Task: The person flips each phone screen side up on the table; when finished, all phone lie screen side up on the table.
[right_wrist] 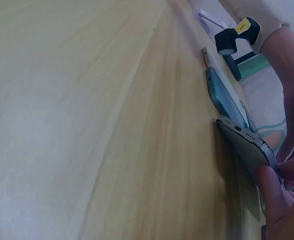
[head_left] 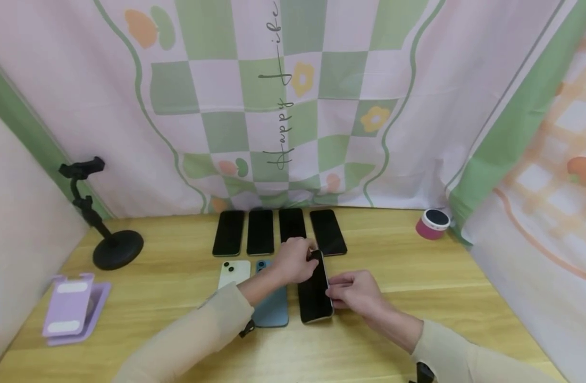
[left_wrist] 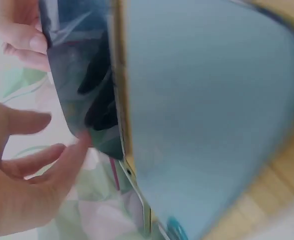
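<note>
A smartphone (head_left: 315, 298) with a dark screen facing up is tilted slightly off the wooden table. My right hand (head_left: 357, 291) pinches its right long edge between thumb and fingers. At its top end is my left hand (head_left: 295, 260), and in the left wrist view a fingertip (left_wrist: 83, 140) touches the phone's corner while the thumb stays apart. The right wrist view shows the phone's bottom edge (right_wrist: 244, 132) with its port. Left of it lies a blue phone (head_left: 272, 311), back up, partly covered by my left arm. Beside that is a pale phone (head_left: 234, 272), also back up.
Several black-screened phones (head_left: 228, 234) lie in a row along the back by the curtain (head_left: 216, 90). At left stand a black holder (head_left: 118, 250) and a purple phone stand (head_left: 68, 308). A pink and white round object (head_left: 433, 226) sits at back right.
</note>
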Demonstrator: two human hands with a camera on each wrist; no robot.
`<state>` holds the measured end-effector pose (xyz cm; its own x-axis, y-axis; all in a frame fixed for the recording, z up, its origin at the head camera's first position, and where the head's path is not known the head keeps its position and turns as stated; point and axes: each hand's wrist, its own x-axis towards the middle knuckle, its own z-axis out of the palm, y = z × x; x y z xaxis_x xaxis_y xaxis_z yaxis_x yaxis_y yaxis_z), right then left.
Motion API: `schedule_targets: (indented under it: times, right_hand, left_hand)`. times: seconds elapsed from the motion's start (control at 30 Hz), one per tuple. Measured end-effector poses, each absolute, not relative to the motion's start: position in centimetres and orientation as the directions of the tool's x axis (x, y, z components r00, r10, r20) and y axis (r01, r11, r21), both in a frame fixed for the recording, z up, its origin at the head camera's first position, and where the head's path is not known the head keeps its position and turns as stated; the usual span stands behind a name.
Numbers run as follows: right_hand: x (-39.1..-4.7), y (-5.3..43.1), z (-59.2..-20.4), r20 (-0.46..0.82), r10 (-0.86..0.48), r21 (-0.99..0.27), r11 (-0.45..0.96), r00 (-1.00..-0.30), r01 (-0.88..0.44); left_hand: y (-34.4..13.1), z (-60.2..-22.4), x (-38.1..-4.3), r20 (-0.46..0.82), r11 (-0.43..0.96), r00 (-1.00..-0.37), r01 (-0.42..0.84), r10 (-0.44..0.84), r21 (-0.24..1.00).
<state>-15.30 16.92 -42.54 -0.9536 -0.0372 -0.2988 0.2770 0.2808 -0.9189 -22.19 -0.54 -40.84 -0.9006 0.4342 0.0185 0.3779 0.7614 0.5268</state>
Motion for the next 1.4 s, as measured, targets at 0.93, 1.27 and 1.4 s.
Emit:
schedule_targets:
  times: [0.93, 1.27, 1.4]
  right_hand:
    - [-14.6, 16.2, -43.5, -0.063, -0.177, -0.712, 0.697, -0.982, -0.080]
    - [-14.2, 15.9, -43.5, 0.010, -0.244, -0.638, 0.745, -0.970, -0.194]
    - [-14.1, 15.6, -43.4, 0.071, -0.269, -0.583, 0.770, -0.961, -0.258]
  left_hand:
    - [-3.0, -41.6, -21.3, -0.342, 0.907, -0.840, 0.392, 0.421, 0.153]
    - [-3.2, -41.7, -20.9, -0.376, 0.912, -0.831, 0.365, 0.410, 0.188]
    - [-3.6, -41.6, -20.7, -0.392, 0.900, -0.810, 0.378, 0.436, 0.220]
